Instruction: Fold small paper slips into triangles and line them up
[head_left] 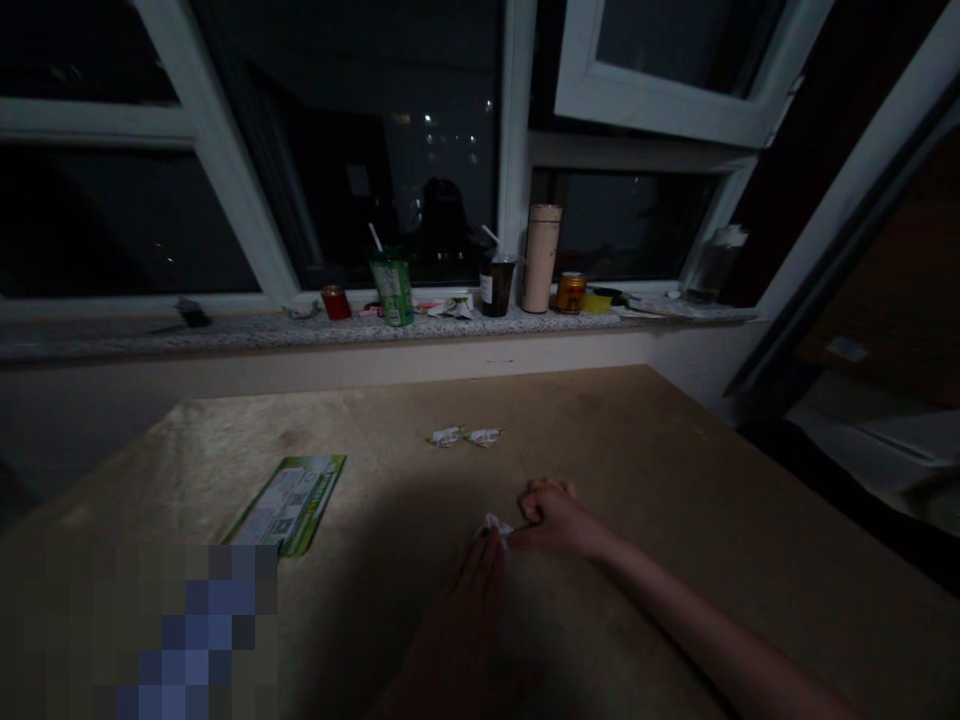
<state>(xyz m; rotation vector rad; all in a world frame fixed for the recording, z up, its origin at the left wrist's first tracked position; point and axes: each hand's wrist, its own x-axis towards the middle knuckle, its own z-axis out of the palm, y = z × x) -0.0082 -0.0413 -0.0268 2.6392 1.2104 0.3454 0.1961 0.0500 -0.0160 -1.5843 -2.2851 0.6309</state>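
A small wrapped candy (496,524) lies on the brown table, mostly white with some colour on its wrapper. My left hand (471,605) reaches up from the bottom, its fingers straight and lying flat, with the fingertips on the near side of the candy. On the other side is my right hand (556,516), its fingers curled into a fist and its thumb stretched out to the candy's right edge. Farther back lie two similar wrapped candies, a left one (445,437) and a right one (482,437), side by side. Dim light hides the fine detail of the wrapper.
A green and white packet (294,500) lies on the left of the table (637,430). The windowsill (450,328) behind holds a green cup (392,287), a dark drink cup (496,285), a pink flask (541,258), an orange can (571,293) and a red jar (336,303).
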